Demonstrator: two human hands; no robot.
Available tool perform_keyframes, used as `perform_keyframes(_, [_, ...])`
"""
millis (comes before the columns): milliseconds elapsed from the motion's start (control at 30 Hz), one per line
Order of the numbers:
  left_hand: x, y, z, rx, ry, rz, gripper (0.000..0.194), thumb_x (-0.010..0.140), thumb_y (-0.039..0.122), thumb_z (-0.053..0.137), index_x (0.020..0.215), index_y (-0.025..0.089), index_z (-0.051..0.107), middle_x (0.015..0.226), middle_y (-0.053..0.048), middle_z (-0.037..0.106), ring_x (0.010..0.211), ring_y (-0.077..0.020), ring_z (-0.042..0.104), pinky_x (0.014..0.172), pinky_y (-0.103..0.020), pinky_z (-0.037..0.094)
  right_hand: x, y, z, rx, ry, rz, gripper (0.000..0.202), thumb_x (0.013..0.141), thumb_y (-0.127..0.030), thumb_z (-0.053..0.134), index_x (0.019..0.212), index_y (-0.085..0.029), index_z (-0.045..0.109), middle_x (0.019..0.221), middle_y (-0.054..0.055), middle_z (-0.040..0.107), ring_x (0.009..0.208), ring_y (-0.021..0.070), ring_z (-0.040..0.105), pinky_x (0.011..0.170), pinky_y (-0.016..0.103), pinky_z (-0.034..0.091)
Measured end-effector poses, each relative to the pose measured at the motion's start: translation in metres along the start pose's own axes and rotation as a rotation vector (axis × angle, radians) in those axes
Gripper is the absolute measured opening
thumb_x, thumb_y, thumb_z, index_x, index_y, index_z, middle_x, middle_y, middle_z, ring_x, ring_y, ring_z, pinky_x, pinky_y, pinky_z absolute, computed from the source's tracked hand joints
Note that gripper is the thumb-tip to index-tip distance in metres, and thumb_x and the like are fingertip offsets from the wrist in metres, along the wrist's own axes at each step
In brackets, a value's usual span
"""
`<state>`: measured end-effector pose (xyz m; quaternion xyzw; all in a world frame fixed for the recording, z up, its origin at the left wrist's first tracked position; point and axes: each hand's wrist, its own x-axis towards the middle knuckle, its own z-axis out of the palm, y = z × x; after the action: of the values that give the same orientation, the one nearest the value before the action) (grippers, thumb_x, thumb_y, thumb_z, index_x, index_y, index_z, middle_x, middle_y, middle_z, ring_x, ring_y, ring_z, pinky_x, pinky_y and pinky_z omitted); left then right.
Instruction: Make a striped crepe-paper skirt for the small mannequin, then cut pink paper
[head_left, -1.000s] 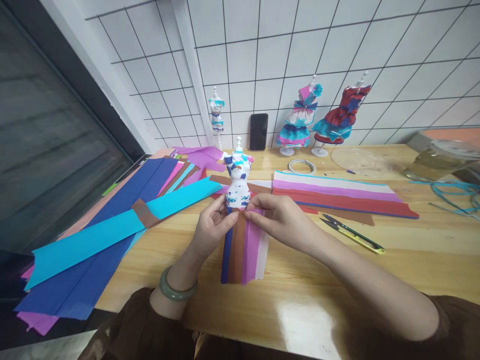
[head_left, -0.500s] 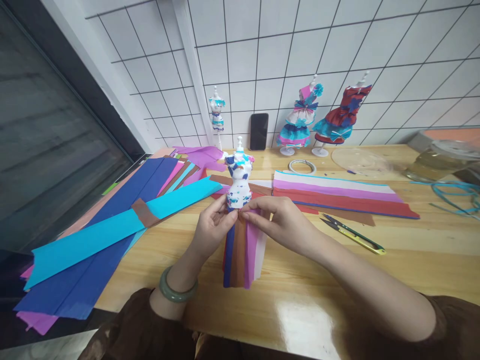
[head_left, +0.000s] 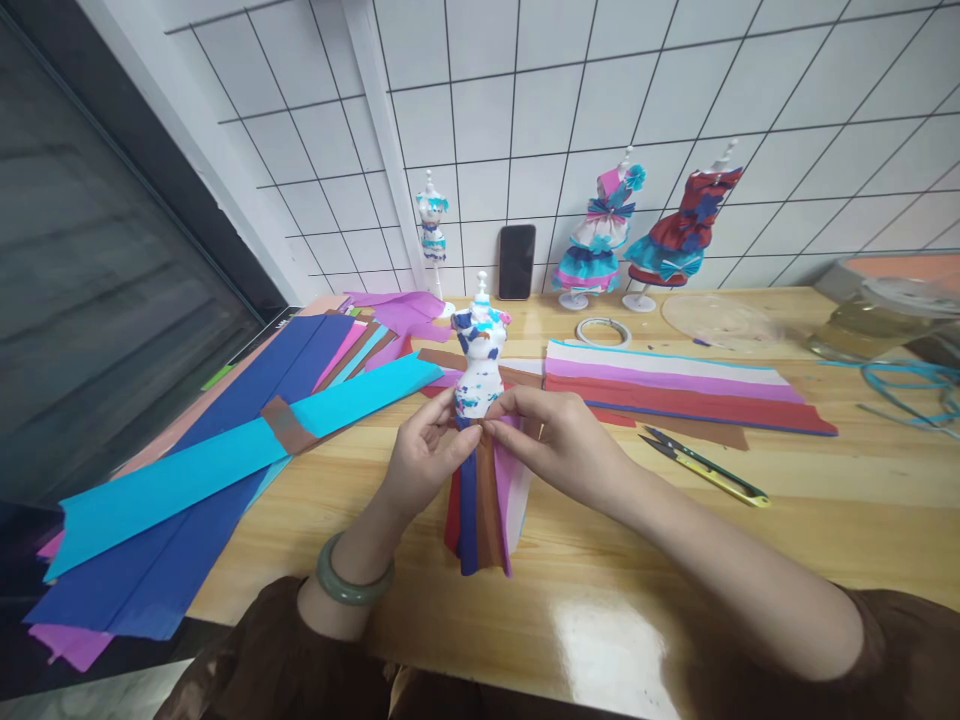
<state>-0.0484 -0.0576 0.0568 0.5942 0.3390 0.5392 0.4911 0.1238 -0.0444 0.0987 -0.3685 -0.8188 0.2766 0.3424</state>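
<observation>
A small white dress form (head_left: 480, 370) with scraps of blue, teal and pink stuck on it stands upright in front of me. Below its waist hangs a striped paper skirt (head_left: 487, 510) in red, blue, brown, purple and white. My left hand (head_left: 431, 450) pinches the skirt's top edge at the left of the waist, a green bangle on its wrist. On the right side, my right hand (head_left: 551, 435) holds the same top edge between thumb and index finger. The two thumbs are close together at the front; the form's base is hidden behind the skirt.
Blue and teal paper strips (head_left: 247, 440) lie at left. Striped paper (head_left: 682, 390), snips (head_left: 705, 468) and a tape roll (head_left: 603, 333) lie at right. Behind stand a phone (head_left: 517, 262), a bare-skirted form (head_left: 433, 230), two dressed forms (head_left: 600, 250) (head_left: 686, 230) and a glass pot (head_left: 870, 320).
The skirt's lower part has shifted and folded differently, with more red showing at its left. Both hands stay at the waist, nearly where they were.
</observation>
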Motion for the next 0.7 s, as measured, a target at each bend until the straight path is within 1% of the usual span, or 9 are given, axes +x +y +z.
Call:
perform_keyframes(100, [0.0002,-0.0009,0.0006,0.003,0.015,0.015,0.047,0.078,0.023,0.063,0.122,0.016,0.051,0.119,-0.011,0.059,0.11,-0.025,0.055,0.096,-0.035,0.043,0.0,0.0007,0.0014,0.007,0.003,0.007,0.006,0.082,-0.02,0.055,0.083,-0.017,0.06,0.07,-0.001,0.061,0.057,0.0093,0.049,0.053,0.02,0.035])
perform_keyframes(267, [0.0011,-0.0016,0.0007,0.002,0.033,0.019,0.04,0.079,0.021,0.062,0.118,0.018,0.055,0.116,-0.008,0.062,0.109,-0.0213,0.056,0.093,-0.029,0.044,-0.0005,0.0007,0.0021,0.017,0.011,0.002,0.004,0.081,-0.02,0.057,0.084,-0.018,0.058,0.069,-0.002,0.061,0.057,0.0094,0.051,0.053,0.02,0.035])
perform_keyframes(367, [0.0014,-0.0006,0.0009,0.025,0.039,0.011,0.036,0.08,0.022,0.061,0.116,0.017,0.056,0.116,-0.007,0.062,0.108,-0.021,0.057,0.092,-0.028,0.045,-0.0006,-0.0003,0.0013,0.018,0.003,-0.004,0.005,0.082,-0.019,0.056,0.086,-0.019,0.058,0.073,-0.001,0.063,0.061,0.0103,0.054,0.056,0.021,0.036])
perform_keyframes(467, [0.0016,0.0001,0.0014,0.034,0.058,0.008,0.038,0.08,0.023,0.06,0.117,0.016,0.056,0.116,-0.008,0.062,0.11,-0.0214,0.056,0.092,-0.028,0.045,-0.0008,-0.0011,0.0,0.01,-0.008,-0.003,0.008,0.082,-0.02,0.056,0.09,-0.02,0.058,0.078,-0.001,0.064,0.064,0.0108,0.055,0.058,0.021,0.038])
perform_keyframes(567, [0.0021,0.0,0.0015,0.024,0.076,0.005,0.038,0.08,0.024,0.06,0.117,0.015,0.055,0.116,-0.009,0.062,0.11,-0.0214,0.056,0.093,-0.028,0.045,-0.0012,-0.0013,-0.0015,-0.02,-0.015,0.015,0.011,0.083,-0.024,0.056,0.092,-0.019,0.058,0.077,0.0,0.064,0.061,0.0109,0.054,0.056,0.022,0.037])
perform_keyframes(700, [0.003,-0.0009,0.0007,0.022,0.101,0.019,0.036,0.08,0.024,0.06,0.115,0.015,0.057,0.115,-0.008,0.063,0.109,-0.0207,0.057,0.092,-0.027,0.045,-0.0013,-0.0003,-0.0043,-0.059,-0.018,0.036,0.017,0.084,-0.034,0.055,0.093,-0.019,0.057,0.067,-0.001,0.059,0.052,0.0096,0.049,0.05,0.021,0.034])
